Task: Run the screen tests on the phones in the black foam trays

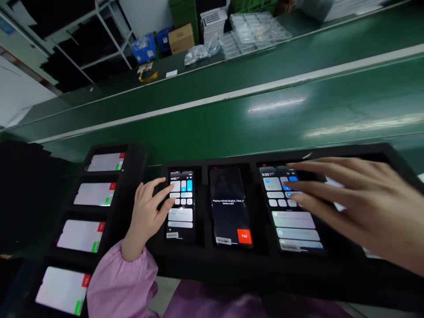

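Observation:
A black tray [212, 269] lies in front of me with phones in its slots. My left hand [149, 214] reaches over the left phone [180, 215], fingers apart, fingertips at its lit control panel; whether they touch the glass I cannot tell. My right hand [361, 203], slightly blurred, stretches its fingers over the top of the right phone [293, 221], which shows a similar panel. Between them sits a middle phone [228, 185] with a dark screen, a "Playing melody" line and a red "Fail" box. Behind my right hand another lit screen is mostly hidden. Neither hand holds anything.
To the left, a second black tray [68, 212] holds several phones with white screens and red and green corners. Beyond runs a green conveyor [212, 128]. Clear plastic trays [255, 31], a plastic bag [202, 53], a cardboard box [181, 39] and a blue bin [145, 48] stand farther back.

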The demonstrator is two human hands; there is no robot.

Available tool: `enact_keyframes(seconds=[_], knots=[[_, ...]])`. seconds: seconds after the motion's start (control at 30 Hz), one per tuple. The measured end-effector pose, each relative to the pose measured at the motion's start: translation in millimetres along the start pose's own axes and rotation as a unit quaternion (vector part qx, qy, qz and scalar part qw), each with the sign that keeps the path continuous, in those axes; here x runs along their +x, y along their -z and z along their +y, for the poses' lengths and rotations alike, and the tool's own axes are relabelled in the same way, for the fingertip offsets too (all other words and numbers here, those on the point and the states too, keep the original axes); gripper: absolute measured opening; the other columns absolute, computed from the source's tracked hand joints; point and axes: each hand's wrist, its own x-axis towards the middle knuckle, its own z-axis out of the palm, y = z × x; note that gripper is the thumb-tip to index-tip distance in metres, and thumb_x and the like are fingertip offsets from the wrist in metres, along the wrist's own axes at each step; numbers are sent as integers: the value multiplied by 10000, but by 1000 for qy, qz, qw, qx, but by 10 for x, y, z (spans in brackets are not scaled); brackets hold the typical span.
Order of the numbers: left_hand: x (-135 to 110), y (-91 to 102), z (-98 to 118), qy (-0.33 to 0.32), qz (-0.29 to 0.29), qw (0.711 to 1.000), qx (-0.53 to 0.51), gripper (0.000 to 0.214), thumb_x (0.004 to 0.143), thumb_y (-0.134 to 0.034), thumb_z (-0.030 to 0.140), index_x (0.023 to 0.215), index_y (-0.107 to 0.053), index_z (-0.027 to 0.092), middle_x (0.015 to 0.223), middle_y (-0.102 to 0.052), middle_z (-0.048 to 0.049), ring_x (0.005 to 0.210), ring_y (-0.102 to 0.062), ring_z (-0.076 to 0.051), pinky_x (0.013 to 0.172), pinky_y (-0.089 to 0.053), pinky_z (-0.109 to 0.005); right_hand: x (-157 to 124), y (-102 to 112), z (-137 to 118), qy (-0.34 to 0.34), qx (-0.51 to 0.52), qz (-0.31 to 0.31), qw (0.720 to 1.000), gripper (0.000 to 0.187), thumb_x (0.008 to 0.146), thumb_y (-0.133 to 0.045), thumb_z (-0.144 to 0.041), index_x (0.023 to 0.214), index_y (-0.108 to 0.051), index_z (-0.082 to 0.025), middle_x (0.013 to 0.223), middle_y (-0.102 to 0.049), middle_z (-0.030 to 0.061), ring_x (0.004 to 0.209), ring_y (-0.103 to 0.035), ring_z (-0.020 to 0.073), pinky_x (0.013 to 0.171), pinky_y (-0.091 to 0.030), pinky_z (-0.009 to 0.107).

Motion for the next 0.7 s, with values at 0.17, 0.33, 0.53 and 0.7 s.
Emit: enact_keyframes(seconds=[0.17, 0.33, 0.53, 0.7], knots=[[-13, -31, -34, -8, 8, 1000, -8, 349, 1082, -518, 394, 1353, -704, 277, 1438, -622, -128, 1292, -611, -315, 1181, -388, -665, 216, -88, -185, 61, -27, -12, 998, 537, 1137, -313, -489, 1145, -815, -296, 1352, -714, 67, 1219, -623, 295, 905, -497, 463], [2, -43, -54, -9, 15, 1000, -21, 335, 1084, -510, 375, 1328, -711, 265, 1415, -631, -128, 1298, -615, -307, 1208, -374, -642, 118, -198, -49, 35, -47, -54, 997, 609, 1131, -255, -537, 1199, -811, -297, 1410, -683, 90, 1245, -597, 341, 911, -506, 505], [-169, 121, 213, -20, 59, 998, -27, 360, 1053, -572, 298, 1407, -627, 271, 1329, -675, -99, 1276, -631, -251, 1295, -292, -549, 126, -249, -52, 56, -46, -36, 997, 689, 1125, -204, -563, 1120, -826, -266, 1367, -710, 103, 1224, -599, 363, 908, -482, 522], [-477, 268, 500, -69, -22, 997, -35, 420, 1050, -574, 408, 1439, -591, 251, 1337, -661, -114, 1298, -608, -265, 1327, -208, -526, 139, -265, -57, 80, -50, -6, 996, 707, 1127, -165, -541, 1086, -804, -242, 1299, -733, 131, 1180, -625, 353, 851, -467, 487]])
